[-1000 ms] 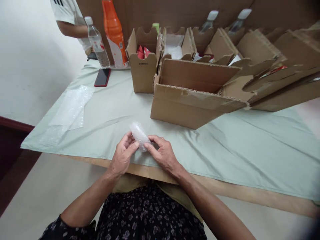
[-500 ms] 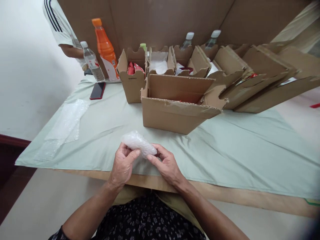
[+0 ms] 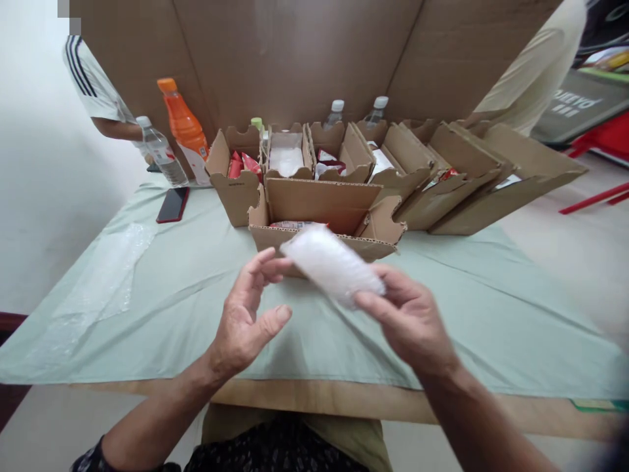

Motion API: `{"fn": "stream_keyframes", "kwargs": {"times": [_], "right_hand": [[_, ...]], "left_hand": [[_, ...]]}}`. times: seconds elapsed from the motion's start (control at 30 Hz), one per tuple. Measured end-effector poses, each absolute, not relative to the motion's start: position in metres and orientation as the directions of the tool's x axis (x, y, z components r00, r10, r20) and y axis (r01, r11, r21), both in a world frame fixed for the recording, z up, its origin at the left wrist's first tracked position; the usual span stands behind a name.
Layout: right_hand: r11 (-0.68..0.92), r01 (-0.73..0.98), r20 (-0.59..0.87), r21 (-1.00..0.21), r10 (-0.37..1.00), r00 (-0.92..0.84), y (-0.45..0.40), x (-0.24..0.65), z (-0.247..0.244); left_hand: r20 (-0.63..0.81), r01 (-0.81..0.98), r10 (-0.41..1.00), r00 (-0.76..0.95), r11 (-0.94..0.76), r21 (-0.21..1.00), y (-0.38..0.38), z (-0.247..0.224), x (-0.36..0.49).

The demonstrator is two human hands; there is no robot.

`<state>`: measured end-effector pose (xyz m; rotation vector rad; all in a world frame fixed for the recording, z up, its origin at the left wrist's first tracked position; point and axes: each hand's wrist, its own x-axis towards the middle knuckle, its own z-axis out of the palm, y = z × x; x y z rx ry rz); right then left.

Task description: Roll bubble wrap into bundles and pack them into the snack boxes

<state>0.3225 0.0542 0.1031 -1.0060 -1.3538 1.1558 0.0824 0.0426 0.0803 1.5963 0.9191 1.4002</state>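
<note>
A bubble-wrapped bundle [image 3: 334, 262], slightly blurred, is gripped at its right end by my right hand [image 3: 413, 314], the thumb on its near side. It hangs tilted in front of an open cardboard box [image 3: 319, 203] that has a red and white packet [image 3: 295, 225] inside. To the left of the bundle, my left hand [image 3: 253, 314] is held with thumb and fingers apart and nothing between them. Its fingertips are near the bundle's left end.
Behind stands a row of cardboard boxes [image 3: 236, 196] with packets in them. Bottles, one of them orange [image 3: 185, 124], and a phone [image 3: 173, 204] are at the back left. Bubble wrap sheets [image 3: 105, 282] lie at left. People stand behind a tall cardboard panel [image 3: 295, 59].
My left hand has let go of the bundle. My right hand has carried it up and rightward, nearer the front box. The view has shifted, showing more at the right.
</note>
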Motion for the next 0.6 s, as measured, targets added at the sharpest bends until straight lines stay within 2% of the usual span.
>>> {"fn": "stream_keyframes", "kwargs": {"times": [0.07,0.13,0.2,0.27,0.37,0.47,0.53,0.6], "right_hand": [[0.265,0.075,0.268,-0.961,0.963,0.032,0.072,0.341,0.124],[0.331,0.23,0.361,-0.915,0.927,0.099,0.091,0.356,0.145],[0.357,0.421,0.426,-0.834,0.901,0.08,0.107,0.365,0.163],[0.355,0.597,0.457,-0.719,0.889,0.023,0.122,0.369,0.177],[0.318,0.782,0.431,-0.536,0.9,-0.07,0.143,0.366,0.188],[0.238,0.915,0.299,-0.327,0.944,-0.138,0.161,0.356,0.191],[0.198,0.967,0.202,-0.161,0.965,-0.165,0.168,0.346,0.189],[0.225,0.974,0.134,-0.037,0.967,-0.218,0.17,0.339,0.186]], "left_hand": [[0.569,0.254,0.815,0.112,-0.577,0.776,0.057,0.092,0.078],[0.703,0.489,0.695,0.15,-0.67,0.558,0.075,0.101,0.077],[0.761,0.643,0.606,0.229,-0.681,0.349,0.093,0.103,0.079],[0.759,0.717,0.579,0.297,-0.661,0.223,0.108,0.102,0.083],[0.76,0.759,0.568,0.315,-0.631,0.157,0.121,0.097,0.089],[0.799,0.755,0.528,0.288,-0.639,0.149,0.12,0.093,0.089],[0.804,0.741,0.52,0.289,-0.654,0.156,0.117,0.093,0.087],[0.793,0.729,0.531,0.298,-0.663,0.169,0.115,0.092,0.084]]}}
